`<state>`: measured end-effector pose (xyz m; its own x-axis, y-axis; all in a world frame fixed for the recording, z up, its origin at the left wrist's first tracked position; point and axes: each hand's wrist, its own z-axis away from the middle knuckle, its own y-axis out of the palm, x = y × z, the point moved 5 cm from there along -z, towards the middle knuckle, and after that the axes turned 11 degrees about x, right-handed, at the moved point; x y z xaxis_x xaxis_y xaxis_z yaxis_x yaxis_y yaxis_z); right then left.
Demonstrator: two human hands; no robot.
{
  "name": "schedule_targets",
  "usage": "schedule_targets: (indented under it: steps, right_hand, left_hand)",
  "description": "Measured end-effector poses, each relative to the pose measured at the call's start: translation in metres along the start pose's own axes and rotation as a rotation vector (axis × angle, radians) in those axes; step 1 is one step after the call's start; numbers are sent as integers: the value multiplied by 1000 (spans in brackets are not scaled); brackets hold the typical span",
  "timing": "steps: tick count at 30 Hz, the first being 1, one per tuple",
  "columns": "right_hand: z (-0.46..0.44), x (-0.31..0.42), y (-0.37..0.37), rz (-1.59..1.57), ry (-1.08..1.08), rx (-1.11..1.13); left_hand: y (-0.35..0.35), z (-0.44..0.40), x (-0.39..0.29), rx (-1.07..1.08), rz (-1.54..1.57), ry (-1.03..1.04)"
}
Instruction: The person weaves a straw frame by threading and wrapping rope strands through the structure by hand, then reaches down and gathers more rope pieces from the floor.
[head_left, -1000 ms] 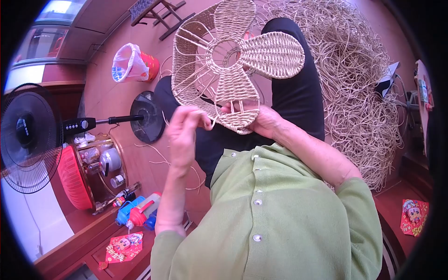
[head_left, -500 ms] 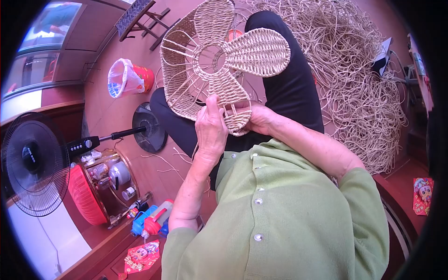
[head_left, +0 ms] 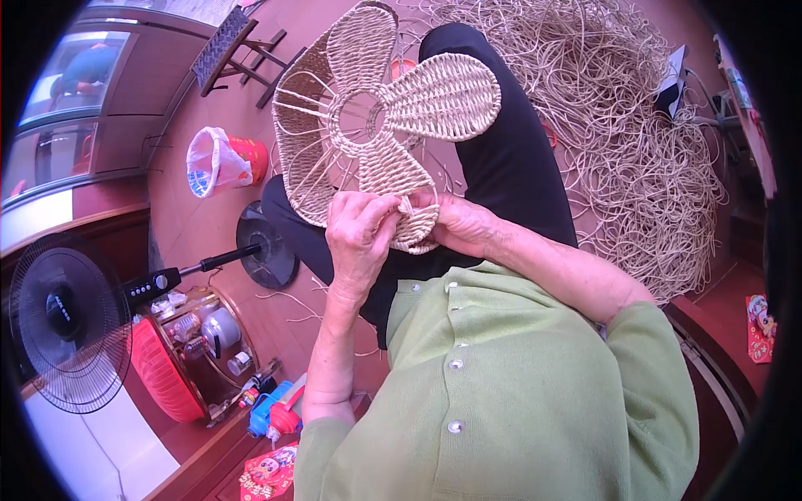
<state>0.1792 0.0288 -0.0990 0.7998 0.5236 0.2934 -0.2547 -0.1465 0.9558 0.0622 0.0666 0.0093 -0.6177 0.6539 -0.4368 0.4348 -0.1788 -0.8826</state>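
Note:
A woven basket (head_left: 294, 150) of pale cord rests on my lap, with petal-shaped woven panels around an open ring. My left hand (head_left: 361, 230) pinches cord at the left side of the nearest petal (head_left: 391, 169), thumb and finger together. On that petal's right edge, my right hand (head_left: 462, 225) grips the weave, its fingertips partly hidden behind it. Bare strands span the basket's left side between ring and wall.
A large heap of loose cord (head_left: 622, 142) covers the floor at right. To the left are a lined bin (head_left: 224, 162), a standing fan (head_left: 71, 317), a folding stool (head_left: 225, 48) and a round-framed cart (head_left: 219, 330). Cord scraps lie near the fan base (head_left: 267, 246).
My left hand has come in from beside the basket, where it held a cord end, to the nearest petal. The basket appears further left in view as the camera has shifted.

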Motion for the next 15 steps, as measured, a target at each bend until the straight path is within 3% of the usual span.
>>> schedule_targets:
  steps: [8, 15]
  right_hand:
    - [14, -1, -8, -1, -38, -69]
    - [26, -3, -4, -89, -24, -238]
  left_hand:
    - [30, -11, -27, -158, 35, 24]
    - [40, 0, -39, -45, -76, 92]
